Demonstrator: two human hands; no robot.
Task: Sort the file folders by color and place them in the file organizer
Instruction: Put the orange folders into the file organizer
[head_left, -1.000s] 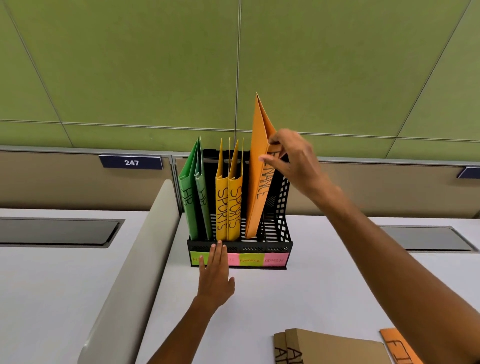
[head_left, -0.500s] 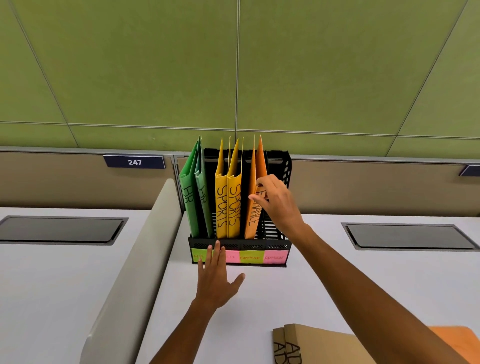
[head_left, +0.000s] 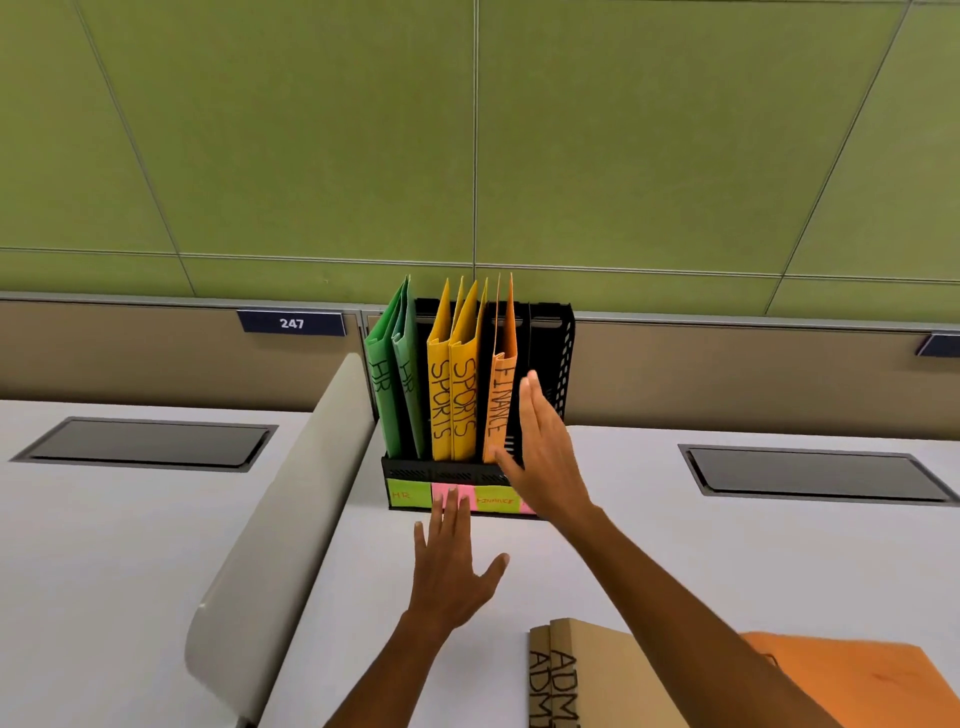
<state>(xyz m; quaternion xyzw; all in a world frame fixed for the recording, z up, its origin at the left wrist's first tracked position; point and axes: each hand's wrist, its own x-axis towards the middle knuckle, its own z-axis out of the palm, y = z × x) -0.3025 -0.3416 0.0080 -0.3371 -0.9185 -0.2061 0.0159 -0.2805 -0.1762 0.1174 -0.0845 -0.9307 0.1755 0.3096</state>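
Observation:
A black mesh file organizer (head_left: 563, 358) stands on the white desk against the partition. In it, left to right, stand two green HR folders (head_left: 395, 374), two yellow SPORTS folders (head_left: 454, 395) and one orange FINANCE folder (head_left: 503, 384), all upright. My right hand (head_left: 545, 447) is flat with straight fingers just right of the orange folder, in front of the empty rightmost slot, holding nothing. My left hand (head_left: 451, 561) lies spread on the desk, fingertips at the organizer's labelled front edge. Brown ADMIN folders (head_left: 597, 675) and another orange folder (head_left: 862, 680) lie on the desk at the bottom right.
Coloured sticky labels (head_left: 498, 500) run along the organizer's front. A grey curved divider (head_left: 291, 519) separates this desk from the one on the left. Dark recessed panels sit in the desks at left (head_left: 150, 441) and right (head_left: 815, 473). A plate reading 247 (head_left: 292, 323) hangs on the partition.
My right hand lowered the orange FINANCE folder fully into its slot, let go of it and opened flat beside it. My left hand stayed at the organizer's front.

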